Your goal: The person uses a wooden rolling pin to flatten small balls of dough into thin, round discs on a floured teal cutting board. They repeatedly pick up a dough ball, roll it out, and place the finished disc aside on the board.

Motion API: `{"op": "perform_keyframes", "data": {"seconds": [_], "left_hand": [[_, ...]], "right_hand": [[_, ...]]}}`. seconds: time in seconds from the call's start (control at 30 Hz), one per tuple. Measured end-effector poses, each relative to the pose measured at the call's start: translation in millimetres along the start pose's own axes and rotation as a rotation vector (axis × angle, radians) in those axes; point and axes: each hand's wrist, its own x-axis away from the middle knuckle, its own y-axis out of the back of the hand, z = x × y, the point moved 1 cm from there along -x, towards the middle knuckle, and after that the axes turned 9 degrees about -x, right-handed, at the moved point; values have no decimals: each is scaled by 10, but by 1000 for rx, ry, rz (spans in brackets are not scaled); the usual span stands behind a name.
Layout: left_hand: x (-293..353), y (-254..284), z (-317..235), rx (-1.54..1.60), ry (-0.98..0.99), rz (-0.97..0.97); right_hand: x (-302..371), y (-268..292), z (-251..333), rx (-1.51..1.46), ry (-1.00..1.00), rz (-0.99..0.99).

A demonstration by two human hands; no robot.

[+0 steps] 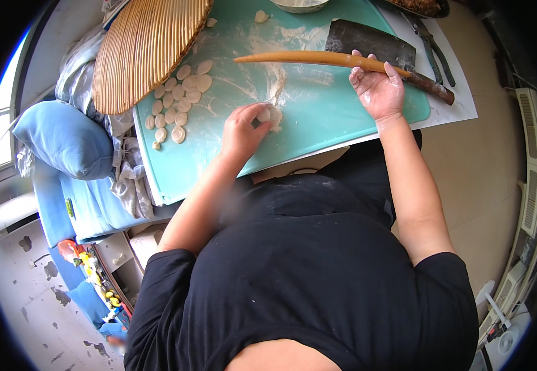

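Note:
My left hand (242,131) is closed around a small piece of dough (264,115), held between thumb and fingers just above a patch of flour (276,99) on the green board (318,133). My right hand (382,93), palm upward and dusted with flour, has its fingers curled round a tapered wooden rolling pin (299,57). The pin's thin end points left, over the board. Behind it lies a cleaver with a dark blade (370,42) and a brown handle (434,88). To the left sit several flattened dough rounds (179,134).
A round reed tray (148,52) overlaps the board's far left corner. At the far edge stands a bowl (300,6), with a dish of filling (423,6) to its right. Dark-handled tongs or shears (430,49) lie beside the board. A blue cushion (64,141) rests left of the table.

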Motion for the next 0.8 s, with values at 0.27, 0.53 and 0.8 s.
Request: {"op": "perform_keyframes", "data": {"seconds": [0.27,0.53,0.8], "left_hand": [[33,67,-31,-297,-186,70],[159,-7,-76,-563,-195,276],[158,-3,-92,-621,-222,342]], "right_hand": [[-2,-10,-7,-8,-13,16],[-3,-4,5,4,-18,22],[-4,18,8,9,-31,18]]}}
